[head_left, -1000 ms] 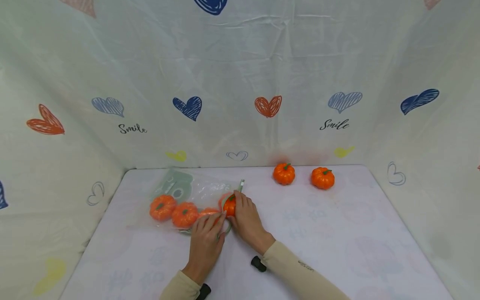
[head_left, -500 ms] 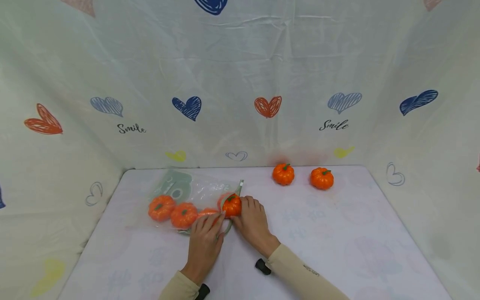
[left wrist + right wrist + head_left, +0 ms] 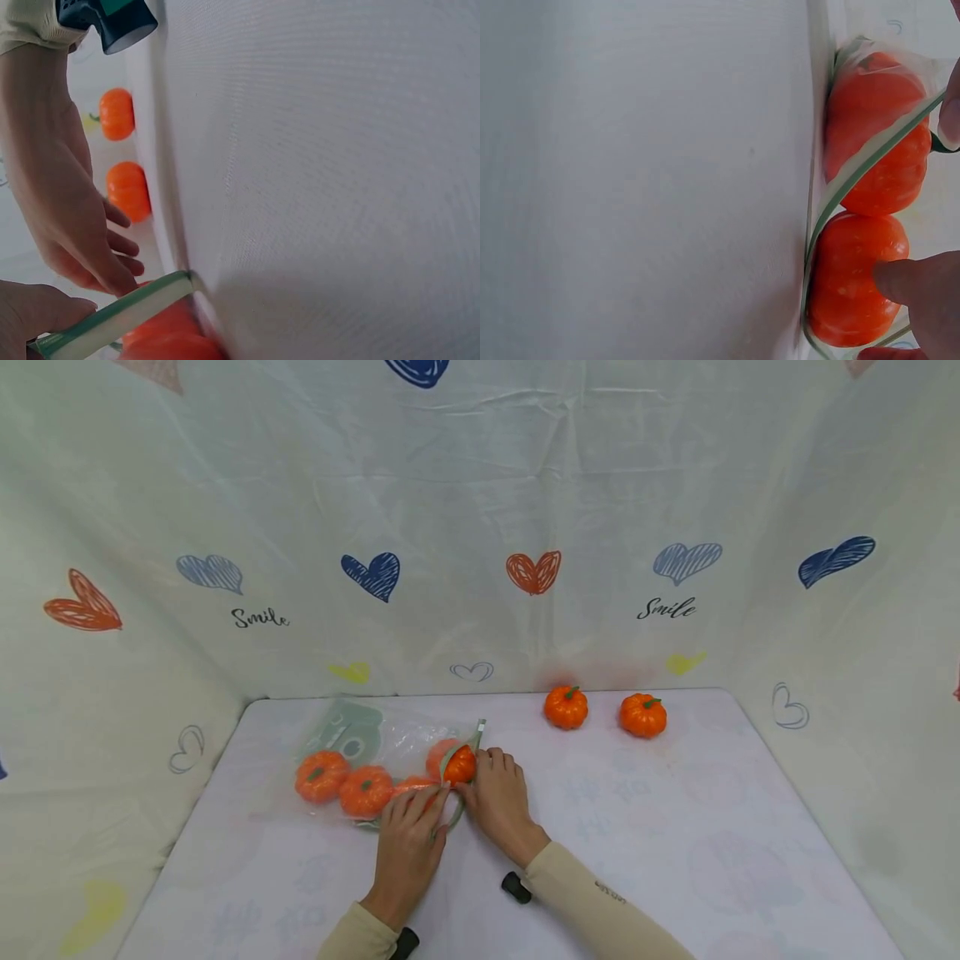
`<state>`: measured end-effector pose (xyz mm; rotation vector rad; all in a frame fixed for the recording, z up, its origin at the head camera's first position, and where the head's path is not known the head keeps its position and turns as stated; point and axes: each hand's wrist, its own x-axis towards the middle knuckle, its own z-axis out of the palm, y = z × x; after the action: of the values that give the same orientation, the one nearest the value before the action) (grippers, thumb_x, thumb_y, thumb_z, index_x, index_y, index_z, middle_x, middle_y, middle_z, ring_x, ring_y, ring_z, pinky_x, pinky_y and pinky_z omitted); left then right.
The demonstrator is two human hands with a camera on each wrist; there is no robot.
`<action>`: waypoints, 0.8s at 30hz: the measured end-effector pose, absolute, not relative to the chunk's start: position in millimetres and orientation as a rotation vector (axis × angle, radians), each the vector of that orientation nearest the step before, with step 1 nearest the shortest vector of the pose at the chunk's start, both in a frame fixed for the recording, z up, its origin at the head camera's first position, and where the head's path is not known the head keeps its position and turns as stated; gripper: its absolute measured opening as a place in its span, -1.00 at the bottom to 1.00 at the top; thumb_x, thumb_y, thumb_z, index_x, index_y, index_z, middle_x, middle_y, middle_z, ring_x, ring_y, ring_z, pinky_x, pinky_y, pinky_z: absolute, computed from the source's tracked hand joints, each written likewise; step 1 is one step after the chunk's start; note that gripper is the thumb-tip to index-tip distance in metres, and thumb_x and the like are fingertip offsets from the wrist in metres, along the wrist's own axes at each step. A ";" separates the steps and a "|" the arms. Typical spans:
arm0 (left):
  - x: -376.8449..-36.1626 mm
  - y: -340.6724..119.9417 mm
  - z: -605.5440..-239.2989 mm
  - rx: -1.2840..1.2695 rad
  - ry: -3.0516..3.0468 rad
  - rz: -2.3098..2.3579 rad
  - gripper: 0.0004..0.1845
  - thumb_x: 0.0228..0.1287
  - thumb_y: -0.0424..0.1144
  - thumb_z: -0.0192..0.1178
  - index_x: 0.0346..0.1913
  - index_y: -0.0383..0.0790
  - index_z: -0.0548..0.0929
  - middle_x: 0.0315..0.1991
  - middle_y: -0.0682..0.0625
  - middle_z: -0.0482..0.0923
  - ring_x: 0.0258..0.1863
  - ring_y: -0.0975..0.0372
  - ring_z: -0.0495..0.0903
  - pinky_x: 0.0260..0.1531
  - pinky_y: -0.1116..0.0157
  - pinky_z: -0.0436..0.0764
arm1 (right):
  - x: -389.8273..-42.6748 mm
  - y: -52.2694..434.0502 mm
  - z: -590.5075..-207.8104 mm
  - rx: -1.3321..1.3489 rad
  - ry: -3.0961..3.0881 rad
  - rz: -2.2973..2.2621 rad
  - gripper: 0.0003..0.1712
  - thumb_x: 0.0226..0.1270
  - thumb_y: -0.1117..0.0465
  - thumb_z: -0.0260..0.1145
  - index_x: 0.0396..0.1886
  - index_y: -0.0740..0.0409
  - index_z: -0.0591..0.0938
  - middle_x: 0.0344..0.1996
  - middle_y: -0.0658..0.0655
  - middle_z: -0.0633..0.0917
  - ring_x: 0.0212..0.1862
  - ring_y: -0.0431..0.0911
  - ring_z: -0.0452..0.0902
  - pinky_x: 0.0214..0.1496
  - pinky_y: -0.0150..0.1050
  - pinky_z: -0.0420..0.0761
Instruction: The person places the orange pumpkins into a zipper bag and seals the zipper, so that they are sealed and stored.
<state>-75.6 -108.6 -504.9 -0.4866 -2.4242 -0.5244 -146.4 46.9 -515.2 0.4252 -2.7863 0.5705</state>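
Note:
A clear plastic bag (image 3: 408,739) with a green rim lies on its side at the left of the table, with several toy pumpkins (image 3: 366,792) inside. My left hand (image 3: 408,839) pinches the bag's rim near its mouth, and the thumb on the green edging shows in the left wrist view. At the mouth sits another orange pumpkin (image 3: 855,277), against a second pumpkin (image 3: 885,142) partly behind the plastic. My right hand (image 3: 501,797) is at its outer side; the thumb (image 3: 911,281) touches its skin while the other fingers (image 3: 124,244) stay loosely bent.
Two more orange pumpkins, one at the back centre (image 3: 566,707) and one to its right (image 3: 642,716), stand near the table's rear edge. A white curtain (image 3: 480,527) printed with hearts hangs behind and at both sides.
The right hand drew back slightly from the pumpkin at the bag mouth, then moved left against it, and the pumpkin shifted a little into the bag. The left hand keeps its place.

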 end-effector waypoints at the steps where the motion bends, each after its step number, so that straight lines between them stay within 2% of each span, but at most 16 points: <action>1: -75.6 -108.5 -505.1 -0.486 -2.424 -0.522 -0.21 -0.33 -0.46 0.77 0.18 -0.30 0.77 0.03 -0.09 0.72 0.00 -0.01 0.55 0.04 0.01 0.54 | -145.8 46.5 -515.2 0.411 -2.783 0.565 -0.33 0.35 -0.05 0.54 0.18 0.38 0.61 0.06 0.32 0.63 0.10 0.21 0.56 0.14 0.09 0.62; 4: -75.9 -108.3 -505.3 -0.497 -2.407 -0.519 -0.21 -0.34 -0.48 0.76 0.17 -0.30 0.77 0.02 -0.09 0.72 0.00 -0.01 0.56 0.03 0.01 0.54 | -146.0 44.0 -513.6 0.395 -2.792 0.572 -0.39 0.35 -0.05 0.54 0.11 0.36 0.64 0.05 0.31 0.62 0.09 0.20 0.55 0.15 0.09 0.61; 12: -76.2 -107.4 -505.0 -0.509 -2.387 -0.521 -0.19 -0.37 -0.51 0.75 0.18 -0.31 0.77 0.02 -0.08 0.71 -0.01 0.00 0.56 0.01 0.01 0.52 | -153.4 42.6 -511.2 0.429 -2.832 0.598 -0.48 0.41 0.07 0.49 0.20 0.31 0.65 0.07 0.33 0.62 0.10 0.20 0.54 0.22 0.11 0.58; 19: -75.7 -107.0 -504.4 -0.507 -2.393 -0.527 -0.19 -0.35 -0.51 0.75 0.18 -0.31 0.76 0.03 -0.11 0.72 -0.02 -0.01 0.57 0.00 -0.01 0.54 | -152.2 67.4 -504.4 0.388 -2.806 0.620 -0.42 0.34 0.07 0.55 0.23 0.28 0.64 0.10 0.30 0.60 0.13 0.20 0.53 0.23 0.11 0.57; 24: -75.6 -107.7 -504.6 -0.496 -2.421 -0.530 -0.20 -0.32 -0.49 0.75 0.19 -0.29 0.76 0.04 -0.11 0.73 -0.01 -0.03 0.57 0.03 0.00 0.54 | -151.2 93.9 -494.5 0.344 -2.746 0.611 -0.44 0.36 0.10 0.55 0.24 0.27 0.63 0.09 0.29 0.59 0.10 0.20 0.53 0.14 0.09 0.58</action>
<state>-75.6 -107.7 -504.6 -0.4959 -2.4209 -0.5301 -151.2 93.9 -494.5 0.3443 -2.7456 0.6112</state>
